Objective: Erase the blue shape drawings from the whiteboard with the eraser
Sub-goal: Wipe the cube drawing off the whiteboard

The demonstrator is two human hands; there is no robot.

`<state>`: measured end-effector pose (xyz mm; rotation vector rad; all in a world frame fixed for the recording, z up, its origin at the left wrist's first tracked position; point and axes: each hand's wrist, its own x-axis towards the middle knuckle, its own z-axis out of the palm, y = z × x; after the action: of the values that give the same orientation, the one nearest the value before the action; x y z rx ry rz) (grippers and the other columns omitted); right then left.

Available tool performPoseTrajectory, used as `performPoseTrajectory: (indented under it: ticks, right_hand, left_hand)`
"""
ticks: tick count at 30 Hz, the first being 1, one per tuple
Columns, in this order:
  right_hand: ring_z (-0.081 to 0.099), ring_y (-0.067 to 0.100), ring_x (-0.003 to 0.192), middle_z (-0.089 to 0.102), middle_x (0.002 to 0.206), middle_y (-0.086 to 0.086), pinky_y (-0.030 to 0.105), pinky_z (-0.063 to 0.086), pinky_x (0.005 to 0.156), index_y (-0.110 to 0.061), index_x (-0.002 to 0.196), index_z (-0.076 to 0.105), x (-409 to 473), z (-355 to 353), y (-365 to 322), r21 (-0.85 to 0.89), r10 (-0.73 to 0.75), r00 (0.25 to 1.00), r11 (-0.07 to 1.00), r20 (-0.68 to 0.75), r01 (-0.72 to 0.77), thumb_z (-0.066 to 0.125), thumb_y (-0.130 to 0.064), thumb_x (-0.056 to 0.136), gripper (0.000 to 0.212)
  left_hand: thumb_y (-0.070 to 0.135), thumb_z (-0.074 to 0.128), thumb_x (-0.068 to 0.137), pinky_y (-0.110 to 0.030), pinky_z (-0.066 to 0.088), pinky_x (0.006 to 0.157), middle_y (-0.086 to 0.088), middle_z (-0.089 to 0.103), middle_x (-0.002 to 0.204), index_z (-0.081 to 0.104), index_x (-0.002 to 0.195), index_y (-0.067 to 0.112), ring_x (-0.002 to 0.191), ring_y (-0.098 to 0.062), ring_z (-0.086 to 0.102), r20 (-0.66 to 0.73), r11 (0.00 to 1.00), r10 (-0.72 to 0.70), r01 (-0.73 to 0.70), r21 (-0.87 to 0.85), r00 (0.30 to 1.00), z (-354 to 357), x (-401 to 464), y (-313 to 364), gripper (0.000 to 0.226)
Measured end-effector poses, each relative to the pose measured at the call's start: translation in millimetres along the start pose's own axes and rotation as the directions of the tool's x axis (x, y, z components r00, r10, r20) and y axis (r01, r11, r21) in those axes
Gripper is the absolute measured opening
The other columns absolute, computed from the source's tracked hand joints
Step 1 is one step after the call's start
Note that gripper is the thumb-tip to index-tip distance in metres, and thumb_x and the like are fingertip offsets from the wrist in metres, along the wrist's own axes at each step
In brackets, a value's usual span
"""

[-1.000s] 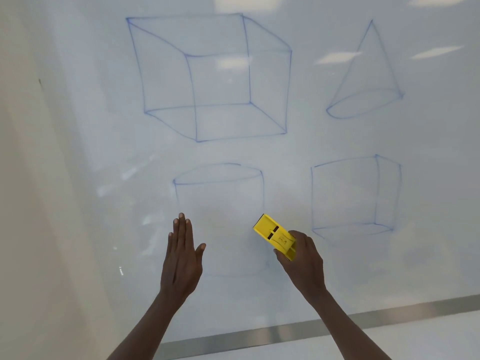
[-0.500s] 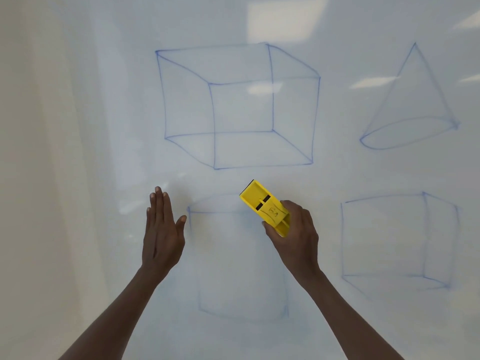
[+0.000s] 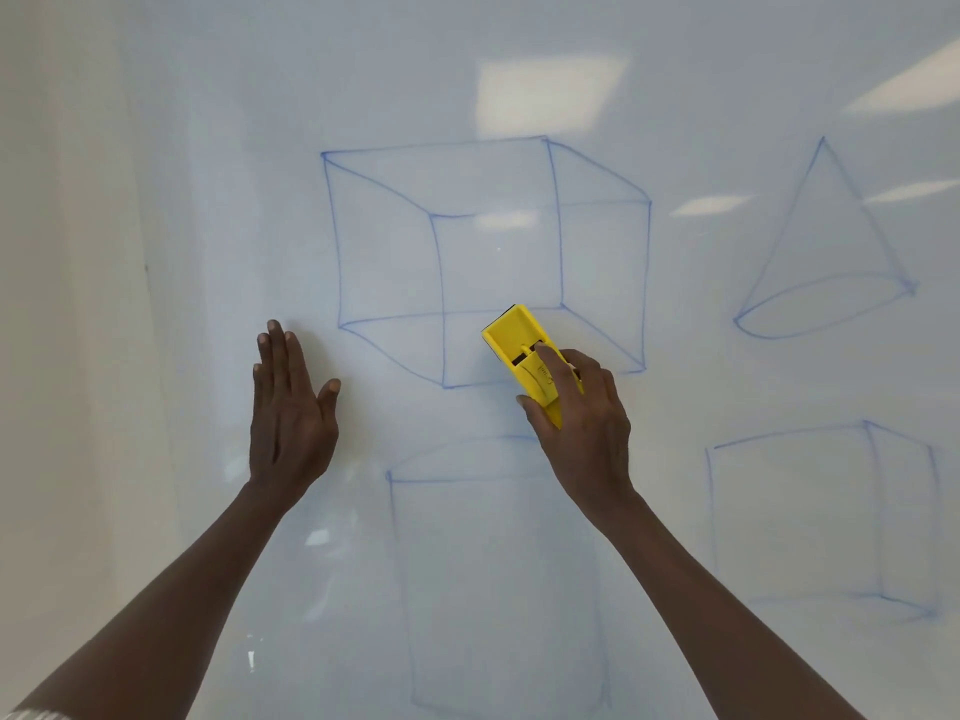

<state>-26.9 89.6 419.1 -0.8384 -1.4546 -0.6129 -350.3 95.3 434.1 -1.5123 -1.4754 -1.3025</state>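
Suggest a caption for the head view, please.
Right hand presses eraser on cube drawing; left hand open.

Right hand point(image 3: 582, 428) with yellow eraser point(image 3: 522, 350) on large blue cube drawing point(image 3: 488, 262), whiteboard point(image 3: 208, 148).

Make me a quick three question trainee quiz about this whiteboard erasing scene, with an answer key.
1. True or false: the left hand holds the yellow eraser.
2. Which blue drawing does the eraser overlap? A) cone B) large cube C) cylinder
3. Fill in: the left hand is open, fingers spread, against the ____.

Key: 1. False, the right hand holds it. 2. B, at its lower edge. 3. whiteboard.
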Motion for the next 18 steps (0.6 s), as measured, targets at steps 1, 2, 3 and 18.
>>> performPoseTrajectory:
  ticks: [1,2,3,18]
  right_hand:
    - [0.058,0.029,0.103,0.059,0.126,0.007,0.040,0.056,0.071,-0.020,0.137,0.055,4.1,2.4,-3.7,-0.012,-0.004,1.000,1.000,0.001,0.004,0.075,-0.029,0.086,0.056]
    - [0.058,0.029,0.102,0.059,0.125,0.008,0.040,0.056,0.071,-0.020,0.136,0.055,8.1,5.0,-7.4,-0.028,-0.009,1.000,1.000,0.003,0.009,0.075,-0.030,0.086,0.055]
    - [0.058,0.029,0.102,0.059,0.125,0.008,0.040,0.056,0.070,-0.020,0.136,0.056,11.4,8.0,-11.0,-0.046,-0.015,1.000,0.999,0.004,0.015,0.075,-0.031,0.086,0.055]
    - [0.056,0.029,0.101,0.059,0.132,0.010,0.042,0.053,0.082,-0.019,0.137,0.057,8.9,54.0,-19.8,-0.159,-0.035,0.991,0.987,-0.129,0.014,0.068,-0.030,0.094,0.045]
  left_hand:
    - [0.024,0.044,0.111,-0.047,0.006,0.133,-0.017,-0.003,0.176,0.007,0.165,-0.006,0.164,-0.030,-0.004,-0.010,1.000,-0.010,0.010,-0.002,1.000,0.2,5.1,-4.8,0.072]
    - [0.025,0.044,0.111,-0.047,0.006,0.133,-0.016,-0.004,0.176,0.006,0.165,-0.006,0.164,-0.029,-0.005,-0.017,1.000,-0.017,0.017,-0.006,1.000,0.8,9.3,-9.1,0.072]
    - [0.026,0.044,0.112,-0.047,0.006,0.133,-0.016,-0.004,0.176,0.006,0.165,-0.005,0.164,-0.029,-0.005,-0.022,1.000,-0.019,0.018,-0.009,1.000,2.1,12.7,-13.0,0.073]
    - [0.051,0.031,0.106,-0.037,-0.006,0.132,-0.013,-0.002,0.177,0.009,0.166,0.000,0.164,-0.024,-0.006,-0.156,0.996,0.088,-0.082,0.045,0.984,28.6,15.7,-33.1,0.082]
